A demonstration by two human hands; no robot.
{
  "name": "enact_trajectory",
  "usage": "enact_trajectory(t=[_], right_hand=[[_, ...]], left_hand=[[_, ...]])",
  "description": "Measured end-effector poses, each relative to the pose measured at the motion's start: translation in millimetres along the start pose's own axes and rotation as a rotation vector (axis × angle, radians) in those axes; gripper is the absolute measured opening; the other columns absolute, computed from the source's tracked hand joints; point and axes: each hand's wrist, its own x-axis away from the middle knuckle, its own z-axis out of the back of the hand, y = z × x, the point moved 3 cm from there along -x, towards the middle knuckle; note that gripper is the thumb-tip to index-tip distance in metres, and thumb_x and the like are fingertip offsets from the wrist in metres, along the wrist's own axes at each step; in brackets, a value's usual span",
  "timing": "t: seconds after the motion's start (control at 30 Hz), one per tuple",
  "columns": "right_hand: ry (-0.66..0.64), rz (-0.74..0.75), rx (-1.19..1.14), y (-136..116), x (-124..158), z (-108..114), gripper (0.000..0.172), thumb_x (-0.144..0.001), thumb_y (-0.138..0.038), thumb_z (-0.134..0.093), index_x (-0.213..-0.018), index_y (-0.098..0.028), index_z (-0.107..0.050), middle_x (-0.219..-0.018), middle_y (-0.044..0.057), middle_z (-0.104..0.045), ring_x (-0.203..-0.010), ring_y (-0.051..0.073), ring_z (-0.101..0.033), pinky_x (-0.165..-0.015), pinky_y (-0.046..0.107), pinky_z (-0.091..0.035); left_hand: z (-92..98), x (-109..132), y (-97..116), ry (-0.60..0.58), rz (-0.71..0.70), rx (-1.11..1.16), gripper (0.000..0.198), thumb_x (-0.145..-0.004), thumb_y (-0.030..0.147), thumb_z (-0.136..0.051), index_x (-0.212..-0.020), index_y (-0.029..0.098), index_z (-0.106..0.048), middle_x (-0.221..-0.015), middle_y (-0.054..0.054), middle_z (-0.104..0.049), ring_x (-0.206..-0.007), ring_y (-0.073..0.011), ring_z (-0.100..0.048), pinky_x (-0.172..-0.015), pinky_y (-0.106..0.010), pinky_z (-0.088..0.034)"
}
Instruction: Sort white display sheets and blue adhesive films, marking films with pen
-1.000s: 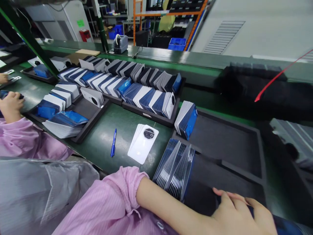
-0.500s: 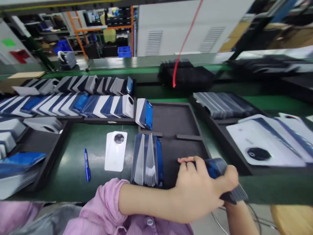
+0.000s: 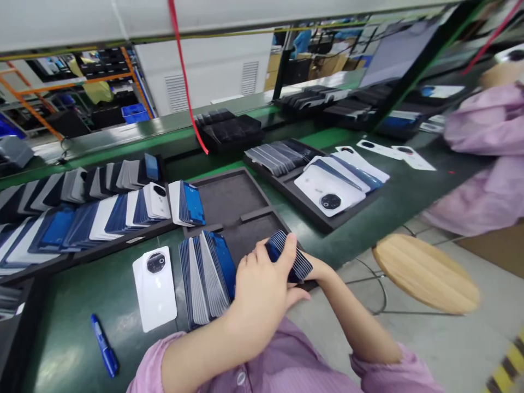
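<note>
Both my hands grip a fanned stack of phone back covers (image 3: 291,256) over the near compartment of a black foam tray (image 3: 233,196). My left hand (image 3: 262,281) wraps over the stack from the left, thumb on top. My right hand (image 3: 317,268) is mostly hidden behind it and holds the stack from the right. A row of blue-filmed covers (image 3: 207,275) stands in the tray just left of my hands. A small stack of white covers with a round camera ring (image 3: 154,286) lies flat on the green bench.
A blue pen (image 3: 104,353) lies at the near left. Long trays of upright covers (image 3: 82,215) fill the left. Another tray with white covers (image 3: 327,188) sits to the right. A round wooden stool (image 3: 426,273) stands right, and a person in pink (image 3: 487,158) beyond.
The view has swung right. The stack of covers has come left and up over the tray's near compartment, with both hands now closed round it.
</note>
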Motion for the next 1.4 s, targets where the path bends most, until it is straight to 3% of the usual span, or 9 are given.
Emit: enact_trajectory(t=[0.13,0.3,0.5,0.63,0.77,0.9,1.03,1.23,1.4], right_hand=[[0.003,0.046,0.184,-7.9,-0.2,-1.7,0.068,-0.051,-0.040,-0.094,-0.113,-0.019,-0.073,-0.118,0.010,-0.071,-0.121,0.036,-0.061,-0.120,0.051,-0.035],[-0.026,0.138,0.204,1.2,0.2,0.8,0.072,-0.060,-0.046,-0.092,-0.121,-0.019,-0.065,-0.124,0.011,-0.067,-0.123,0.028,-0.060,-0.116,0.044,-0.040],[-0.141,0.217,-0.316,8.1,-2.8,3.4,0.079,-0.068,-0.045,-0.089,-0.132,-0.020,-0.051,-0.116,0.011,-0.068,-0.113,0.026,-0.067,-0.102,0.046,-0.049],[-0.046,0.146,-0.520,2.2,-1.3,5.3,0.076,-0.068,-0.060,-0.083,-0.124,-0.018,-0.055,-0.100,0.008,-0.071,-0.096,0.025,-0.071,-0.093,0.044,-0.053],[0.055,0.051,-0.501,0.9,5.5,0.6,0.074,-0.065,-0.059,-0.084,-0.120,-0.017,-0.056,-0.094,0.008,-0.072,-0.088,0.025,-0.072,-0.088,0.043,-0.054],[0.056,-0.120,-0.474,-0.6,6.8,-24.0,0.070,-0.075,-0.055,-0.078,-0.128,-0.017,-0.053,-0.090,0.008,-0.074,-0.082,0.025,-0.073,-0.082,0.043,-0.056],[0.087,-0.353,-0.400,-4.6,-6.3,-54.9,0.065,-0.074,-0.059,-0.078,-0.119,-0.017,-0.056,-0.076,0.005,-0.074,-0.068,0.023,-0.073,-0.065,0.034,-0.056],[-0.040,-0.468,-0.275,-11.6,-28.3,-72.1,0.053,-0.071,-0.061,-0.078,-0.097,-0.019,-0.059,-0.065,0.001,-0.072,-0.056,0.018,-0.069,-0.052,0.026,-0.051],[-0.143,-0.443,-0.406,-19.1,-24.8,-64.0,0.064,-0.071,-0.064,-0.076,-0.110,-0.015,-0.062,-0.072,0.004,-0.073,-0.062,0.019,-0.071,-0.061,0.030,-0.054]], left_hand=[[21.3,6.0,-17.2,-0.176,-0.079,0.031,0.105,-0.081,0.041,-0.080,-0.160,0.037,-0.011,-0.140,-0.016,-0.057,-0.113,-0.0311,-0.069,-0.093,-0.041,-0.057],[37.4,11.2,-46.9,-0.181,-0.025,-0.061,0.111,-0.086,0.020,-0.073,-0.161,0.025,0.008,-0.136,-0.017,-0.061,-0.111,-0.0308,-0.070,-0.085,-0.036,-0.057],[45.4,18.9,-85.3,-0.200,0.090,-0.108,0.078,-0.094,0.026,-0.063,-0.160,0.017,-0.022,-0.142,-0.020,-0.058,-0.120,-0.0352,-0.065,-0.093,-0.041,-0.054],[51.8,26.0,-105.4,-0.226,0.158,-0.023,0.076,-0.095,0.028,-0.061,-0.160,0.019,-0.023,-0.149,-0.019,-0.053,-0.130,-0.0339,-0.060,-0.101,-0.041,-0.050],[57.9,31.9,-123.3,-0.246,0.188,0.069,0.074,-0.097,0.028,-0.057,-0.161,0.017,-0.021,-0.157,-0.017,-0.045,-0.140,-0.0308,-0.051,-0.110,-0.040,-0.043],[57.5,27.4,-139.8,-0.218,0.219,0.070,0.073,-0.094,0.022,-0.058,-0.159,0.014,-0.024,-0.153,-0.018,-0.050,-0.140,-0.0306,-0.051,-0.107,-0.037,-0.045],[49.4,12.5,-149.2,-0.182,0.187,0.056,0.072,-0.092,0.013,-0.055,-0.158,0.013,-0.027,-0.151,-0.020,-0.051,-0.138,-0.0304,-0.052,-0.104,-0.035,-0.047],[39.6,-0.6,-150.6,-0.147,0.071,0.023,0.067,-0.090,0.005,-0.054,-0.154,0.010,-0.036,-0.144,-0.021,-0.057,-0.132,-0.0295,-0.058,-0.105,-0.035,-0.046],[41.2,-3.1,-143.1,-0.108,0.073,0.067,0.069,-0.094,0.020,-0.059,-0.156,0.010,-0.031,-0.145,-0.022,-0.056,-0.128,-0.0316,-0.061,-0.100,-0.036,-0.049]])
